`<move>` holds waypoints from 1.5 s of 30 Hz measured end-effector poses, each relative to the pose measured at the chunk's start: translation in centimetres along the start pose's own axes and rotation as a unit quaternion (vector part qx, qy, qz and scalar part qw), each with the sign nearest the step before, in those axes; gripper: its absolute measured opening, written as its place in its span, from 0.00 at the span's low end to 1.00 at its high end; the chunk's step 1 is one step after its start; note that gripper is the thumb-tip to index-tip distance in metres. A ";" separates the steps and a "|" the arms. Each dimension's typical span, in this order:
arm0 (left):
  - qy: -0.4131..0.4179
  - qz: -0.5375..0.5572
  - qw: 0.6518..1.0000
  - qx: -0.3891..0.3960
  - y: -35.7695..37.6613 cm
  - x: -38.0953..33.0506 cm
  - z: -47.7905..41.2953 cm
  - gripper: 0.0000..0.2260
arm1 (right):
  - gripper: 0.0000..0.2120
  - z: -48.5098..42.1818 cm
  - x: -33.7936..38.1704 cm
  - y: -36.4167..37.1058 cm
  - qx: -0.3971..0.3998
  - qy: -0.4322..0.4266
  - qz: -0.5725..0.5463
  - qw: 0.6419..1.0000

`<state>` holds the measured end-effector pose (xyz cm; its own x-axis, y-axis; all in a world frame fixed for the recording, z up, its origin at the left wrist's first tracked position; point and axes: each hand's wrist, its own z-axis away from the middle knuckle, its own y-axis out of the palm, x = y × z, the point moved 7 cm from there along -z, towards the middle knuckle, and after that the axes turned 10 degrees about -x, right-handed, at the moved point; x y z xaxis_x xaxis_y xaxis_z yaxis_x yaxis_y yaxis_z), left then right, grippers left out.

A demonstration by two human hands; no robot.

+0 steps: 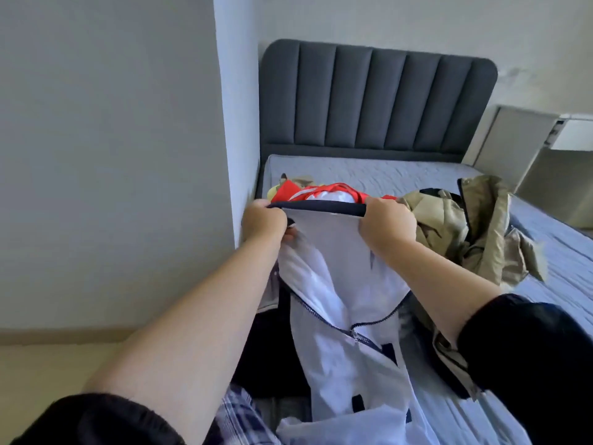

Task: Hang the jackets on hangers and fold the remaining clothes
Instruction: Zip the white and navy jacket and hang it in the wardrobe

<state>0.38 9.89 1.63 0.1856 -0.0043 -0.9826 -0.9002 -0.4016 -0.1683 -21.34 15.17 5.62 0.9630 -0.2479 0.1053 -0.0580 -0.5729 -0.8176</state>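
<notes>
I hold up a white jacket (340, 284) with a dark navy collar and a dark zipper, its front part open. My left hand (264, 223) grips the left end of the collar and my right hand (386, 224) grips the right end, both raised above the bed. The jacket's body hangs down toward me. No hanger shows in view. A khaki jacket (468, 226) lies crumpled on the mattress to the right. Behind the collar lies a red and white garment (321, 191) with something yellow beside it.
A bed with a grey-blue quilted mattress (385, 171) and a dark grey padded headboard (375, 97) fills the middle. A white wall corner (237, 123) stands close on the left. A plaid cloth (240, 415) and dark clothing lie near the bottom edge. A white cabinet (545, 149) stands at right.
</notes>
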 end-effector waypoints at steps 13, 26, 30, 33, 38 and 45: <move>0.069 -0.030 0.997 -0.026 -10.5 -23.5 -1.6 0.07 | 0.04 -12.4 3.7 -19.6 -0.093 0.035 -0.015 0.995; 0.016 0.088 0.996 0.002 -11.0 -23.1 0.4 0.16 | 0.12 -11.4 1.6 -21.0 -0.103 0.179 -0.301 0.931; 0.097 0.122 0.987 -0.046 -10.4 -23.9 -0.1 0.16 | 0.10 -11.1 2.5 -19.9 -0.082 0.217 -0.434 0.870; 0.116 0.098 0.988 -0.040 -10.3 -23.3 -1.1 0.17 | 0.14 -11.4 2.9 -18.6 -0.017 0.206 -0.424 0.882; 0.232 0.009 0.970 -0.077 -11.9 -24.7 -1.0 0.13 | 0.16 -11.3 3.5 -19.8 -0.100 0.091 -0.387 0.912; 0.306 -0.232 0.909 -0.164 -13.5 -24.4 -0.7 0.09 | 0.07 -10.8 2.0 -21.8 -0.248 0.057 -0.183 0.950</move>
<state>8.34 14.75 27.91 0.7894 -0.2327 -0.5680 -0.5225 -0.7403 -0.4230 -20.96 18.73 29.72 0.9097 -0.0280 0.4144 0.1312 -0.9273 -0.3506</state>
